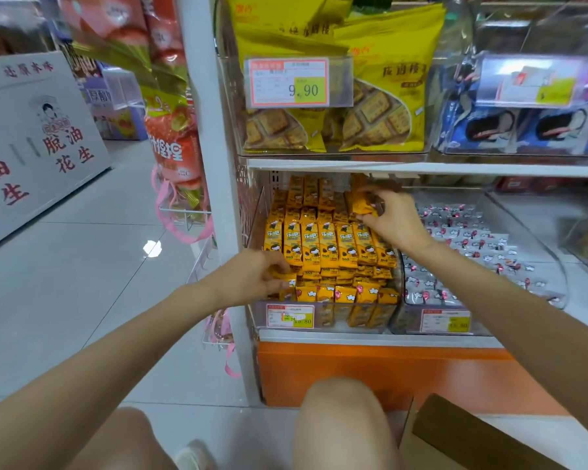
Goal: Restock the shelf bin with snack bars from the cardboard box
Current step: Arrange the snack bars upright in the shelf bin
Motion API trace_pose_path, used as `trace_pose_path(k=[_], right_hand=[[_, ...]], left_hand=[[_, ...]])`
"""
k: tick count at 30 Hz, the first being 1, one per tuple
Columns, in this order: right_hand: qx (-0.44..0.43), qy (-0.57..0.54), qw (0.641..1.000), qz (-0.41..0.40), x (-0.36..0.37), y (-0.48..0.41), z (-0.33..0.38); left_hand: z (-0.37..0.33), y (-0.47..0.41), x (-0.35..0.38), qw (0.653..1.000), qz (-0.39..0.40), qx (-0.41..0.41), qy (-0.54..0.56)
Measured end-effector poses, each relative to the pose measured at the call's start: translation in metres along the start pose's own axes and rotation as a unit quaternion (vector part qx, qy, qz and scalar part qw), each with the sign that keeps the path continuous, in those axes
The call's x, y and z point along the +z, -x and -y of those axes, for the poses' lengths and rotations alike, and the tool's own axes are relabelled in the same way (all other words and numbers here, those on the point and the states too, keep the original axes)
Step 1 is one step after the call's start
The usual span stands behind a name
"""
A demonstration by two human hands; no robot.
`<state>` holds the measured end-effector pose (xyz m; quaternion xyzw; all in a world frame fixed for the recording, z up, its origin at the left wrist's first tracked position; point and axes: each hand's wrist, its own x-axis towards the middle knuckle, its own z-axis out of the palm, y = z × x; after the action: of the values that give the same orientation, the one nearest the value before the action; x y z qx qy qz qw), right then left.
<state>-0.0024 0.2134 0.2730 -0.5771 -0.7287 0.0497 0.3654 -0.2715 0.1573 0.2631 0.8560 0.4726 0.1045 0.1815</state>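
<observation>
Progress: the shelf bin (256,215) is looking almost full; snack bars (311,244) are standing in tight rows at the middle and back, and more are lying along the front.
Left to do: I judge that only the last gaps are remaining, at the back right and the front left.
Left hand (258,273): its fingers are pinching one orange bar at the front left corner of the bin.
Right hand (392,222): its fingers are curling round one or more bars at the back right, over the rows.
Cardboard box (472,435): it is sitting on the floor at the person's right; the inside is hidden, so I cannot tell how many bars are waiting.
Bar wrapper: orange, with a cartoon figure and white Chinese characters, too small to read surely.
Bin price tag (290,316): the number is ending in ".80"; the first digits are blurred.
Upper price tag (289,82): it is showing "9.90", before yellow biscuit bags (381,106).
White sign (45,130): it is carrying red characters "脱油花生".
</observation>
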Motion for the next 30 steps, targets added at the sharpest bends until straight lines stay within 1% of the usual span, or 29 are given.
trace_pose_path(k=[2, 3, 4, 5, 6, 7, 9, 11, 13, 15, 16, 17, 18, 19, 21, 22, 25, 30], right_hand=[[-0.031, -0.009, 0.999, -0.008, -0.007, 0.021, 0.01], [-0.074, -0.018, 0.997, -0.015, -0.009, 0.032, 0.018], [-0.127, -0.025, 0.991, -0.02, -0.008, 0.042, 0.025], [-0.178, -0.03, 0.983, -0.015, -0.006, 0.05, 0.033], [-0.217, -0.036, 0.975, -0.001, -0.004, 0.058, 0.04], [-0.248, -0.039, 0.968, 0.018, 0.0, 0.063, 0.046], [-0.29, -0.041, 0.954, 0.055, 0.008, 0.071, 0.058], [-0.312, -0.037, 0.945, 0.088, 0.014, 0.076, 0.067], [-0.304, -0.06, 0.944, 0.116, 0.015, 0.077, 0.07], [-0.232, -0.094, 0.961, 0.117, 0.018, 0.075, 0.07], [-0.192, -0.091, 0.971, 0.111, 0.021, 0.073, 0.069], [-0.171, -0.057, 0.978, 0.109, 0.023, 0.07, 0.069], [-0.169, -0.002, 0.979, 0.118, 0.026, 0.068, 0.069], [-0.175, 0.05, 0.973, 0.142, 0.031, 0.066, 0.069], [-0.181, 0.107, 0.958, 0.196, 0.04, 0.064, 0.072], [-0.185, 0.114, 0.954, 0.206, 0.044, 0.064, 0.072], [-0.219, 0.134, 0.945, 0.204, 0.055, 0.064, 0.07], [-0.246, 0.179, 0.932, 0.197, 0.065, 0.07, 0.061]], left_hand=[[-0.005, 0.0, -0.007, 0.999, -0.029, 0.0, 0.021], [-0.01, 0.0, -0.011, 0.997, -0.05, -0.005, 0.065], [-0.015, 0.0, -0.014, 0.988, -0.068, -0.019, 0.139], [-0.022, -0.001, -0.018, 0.969, -0.079, -0.038, 0.231], [-0.028, -0.002, -0.021, 0.943, -0.083, -0.062, 0.317], [-0.032, -0.004, -0.024, 0.917, -0.087, -0.089, 0.379], [-0.035, -0.007, -0.029, 0.884, -0.104, -0.124, 0.438], [-0.034, -0.006, -0.033, 0.876, -0.128, -0.131, 0.447], [-0.029, -0.001, -0.038, 0.885, -0.141, -0.125, 0.426], [-0.024, 0.005, -0.046, 0.912, -0.15, -0.112, 0.366], [-0.021, 0.007, -0.049, 0.935, -0.155, -0.103, 0.302], [-0.021, 0.01, -0.053, 0.959, -0.159, -0.092, 0.216], [-0.021, 0.012, -0.055, 0.975, -0.161, -0.081, 0.128], [-0.022, 0.013, -0.056, 0.983, -0.161, -0.067, 0.058], [-0.025, 0.014, -0.054, 0.986, -0.158, -0.039, -0.031], [-0.025, 0.014, -0.052, 0.985, -0.157, -0.027, -0.062], [-0.02, 0.014, -0.047, 0.982, -0.144, -0.007, -0.121], [-0.013, 0.015, -0.031, 0.97, -0.12, -0.017, -0.211]])
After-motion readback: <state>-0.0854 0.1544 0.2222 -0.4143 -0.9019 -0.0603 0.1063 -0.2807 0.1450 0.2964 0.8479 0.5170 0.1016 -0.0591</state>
